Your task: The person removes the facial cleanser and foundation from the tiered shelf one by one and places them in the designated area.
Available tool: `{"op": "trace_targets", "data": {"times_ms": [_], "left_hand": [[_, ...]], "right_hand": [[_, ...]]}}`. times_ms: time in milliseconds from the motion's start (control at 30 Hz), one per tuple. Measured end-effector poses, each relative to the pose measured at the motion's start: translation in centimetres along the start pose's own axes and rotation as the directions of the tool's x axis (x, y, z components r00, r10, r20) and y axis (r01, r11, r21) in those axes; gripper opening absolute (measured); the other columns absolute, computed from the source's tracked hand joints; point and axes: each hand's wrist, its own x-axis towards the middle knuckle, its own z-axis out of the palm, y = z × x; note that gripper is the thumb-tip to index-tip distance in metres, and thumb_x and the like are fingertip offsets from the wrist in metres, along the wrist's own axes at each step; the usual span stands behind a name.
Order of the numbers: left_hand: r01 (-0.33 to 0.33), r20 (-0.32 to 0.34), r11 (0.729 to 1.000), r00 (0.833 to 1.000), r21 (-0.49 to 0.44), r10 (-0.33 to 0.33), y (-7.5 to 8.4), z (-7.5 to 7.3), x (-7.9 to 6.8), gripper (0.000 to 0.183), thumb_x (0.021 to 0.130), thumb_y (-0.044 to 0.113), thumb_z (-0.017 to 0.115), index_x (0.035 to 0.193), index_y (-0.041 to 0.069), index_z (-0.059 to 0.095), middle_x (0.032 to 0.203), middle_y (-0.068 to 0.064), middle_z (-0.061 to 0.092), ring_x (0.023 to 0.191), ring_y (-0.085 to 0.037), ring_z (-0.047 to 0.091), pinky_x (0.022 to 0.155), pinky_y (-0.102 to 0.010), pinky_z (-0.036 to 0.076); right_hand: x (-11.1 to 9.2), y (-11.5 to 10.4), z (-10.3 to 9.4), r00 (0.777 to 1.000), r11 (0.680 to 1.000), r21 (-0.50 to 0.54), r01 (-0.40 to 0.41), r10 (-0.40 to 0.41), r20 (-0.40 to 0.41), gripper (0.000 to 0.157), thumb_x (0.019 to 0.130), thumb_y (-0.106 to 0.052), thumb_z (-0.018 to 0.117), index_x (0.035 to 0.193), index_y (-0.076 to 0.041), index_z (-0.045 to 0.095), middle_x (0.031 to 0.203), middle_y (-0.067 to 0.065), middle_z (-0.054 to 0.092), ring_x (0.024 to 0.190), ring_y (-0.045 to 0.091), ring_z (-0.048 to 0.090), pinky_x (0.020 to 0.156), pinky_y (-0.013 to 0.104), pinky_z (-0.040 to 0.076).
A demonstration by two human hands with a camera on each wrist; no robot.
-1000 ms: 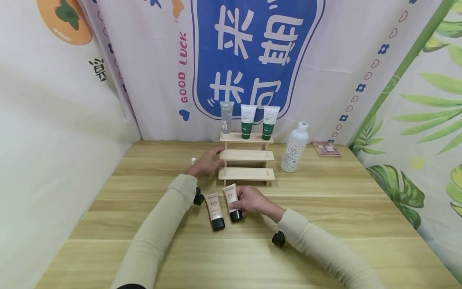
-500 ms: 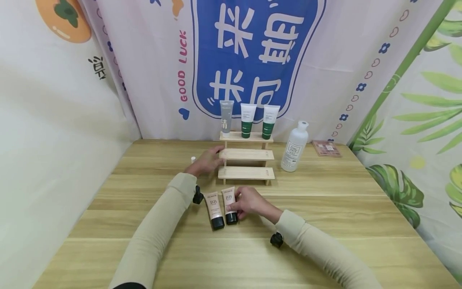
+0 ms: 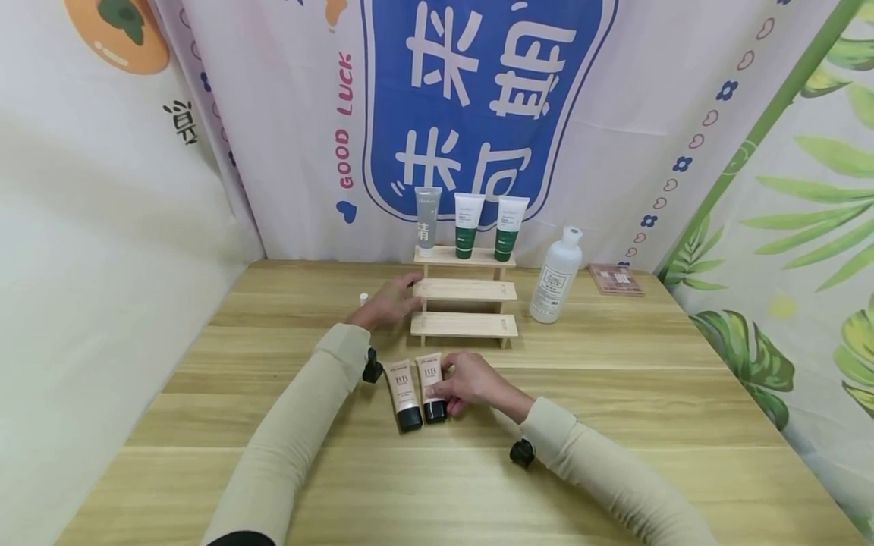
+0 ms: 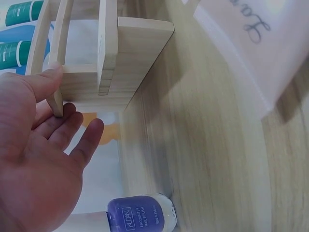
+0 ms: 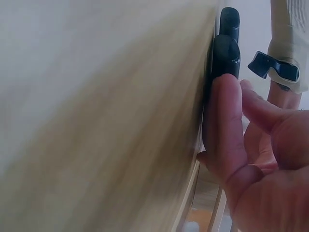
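Observation:
My left hand [image 3: 389, 302] pinches the left end of the middle step of a three-step wooden display stand [image 3: 464, 326]. In the left wrist view, its thumb lies above the step and fingers curl beneath. My right hand [image 3: 471, 381] holds a BB cream tube [image 3: 429, 368] with a black cap, down on the table in front of the stand. Close to its left lies a second, similar BB cream tube [image 3: 401, 381]. Both tubes have their caps toward me. On the top step stand a grey tube [image 3: 427, 216] and two white-and-green tubes [image 3: 467, 235].
A purple nail polish bottle [image 4: 137, 215] stands near my left wrist; only its white top shows in the head view. Right of the stand is a white bottle [image 3: 556, 280], with a flat pinkish palette [image 3: 616, 280] farther right. Printed cloth [image 3: 293, 189] hangs behind the table.
My right hand has slid its BB cream tube a little left and straightened it, closer to the other one. The left hand has kept its hold on the stand.

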Motion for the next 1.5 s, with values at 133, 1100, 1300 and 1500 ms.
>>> {"op": "trace_targets", "data": {"times_ms": [133, 1100, 1300, 1500], "left_hand": [[-0.006, -0.007, 1.000, 1.000, -0.019, 0.006, -0.1, -0.2, 0.1, 0.058, 0.099, 0.013, 0.056, 0.150, -0.002, 0.032, 0.152, -0.024, 0.036, 0.141, -0.037, 0.033, 0.119, -0.047, 0.026], [-0.018, 0.007, 1.000, 1.000, 0.013, 0.018, -0.2, 0.3, 0.5, 0.057, 0.100, 0.018, 0.055, 0.150, 0.002, 0.033, 0.152, -0.020, 0.038, 0.142, -0.034, 0.034, 0.118, -0.044, 0.028], [-0.007, 0.001, 1.000, 1.000, 0.010, 0.007, -1.1, 0.1, -0.1, 0.058, 0.100, 0.014, 0.055, 0.150, 0.000, 0.031, 0.153, -0.022, 0.036, 0.141, -0.036, 0.033, 0.118, -0.047, 0.027], [-0.021, 0.004, 1.000, 1.000, 0.020, 0.021, -1.1, 0.2, 0.2, 0.058, 0.100, 0.015, 0.055, 0.151, 0.001, 0.031, 0.153, -0.021, 0.037, 0.141, -0.036, 0.034, 0.117, -0.046, 0.029]], "right_hand": [[0.5, -0.1, -1.1, 0.999, 0.999, -0.020, -0.038, 0.038, -0.002, 0.063, 0.083, -0.025, 0.079, 0.128, 0.011, 0.052, 0.071, 0.012, 0.070, 0.053, 0.024, 0.068, 0.051, 0.035, 0.059], [8.8, -2.6, -16.5, 0.560, 0.989, -0.044, 0.143, -0.118, -0.820, 0.049, 0.092, -0.025, 0.069, 0.129, -0.001, 0.047, 0.123, 0.016, 0.056, 0.115, 0.029, 0.055, 0.100, 0.039, 0.048], [9.4, -2.5, -15.9, 0.581, 0.987, -0.025, 0.157, -0.113, -0.806, 0.044, 0.093, -0.023, 0.068, 0.126, -0.001, 0.048, 0.122, 0.017, 0.060, 0.113, 0.028, 0.058, 0.098, 0.039, 0.050], [8.4, -2.9, -15.7, 0.561, 0.977, -0.035, 0.212, -0.151, -0.814, 0.044, 0.092, -0.024, 0.069, 0.124, -0.001, 0.049, 0.119, 0.017, 0.061, 0.109, 0.027, 0.059, 0.094, 0.039, 0.052]]}}
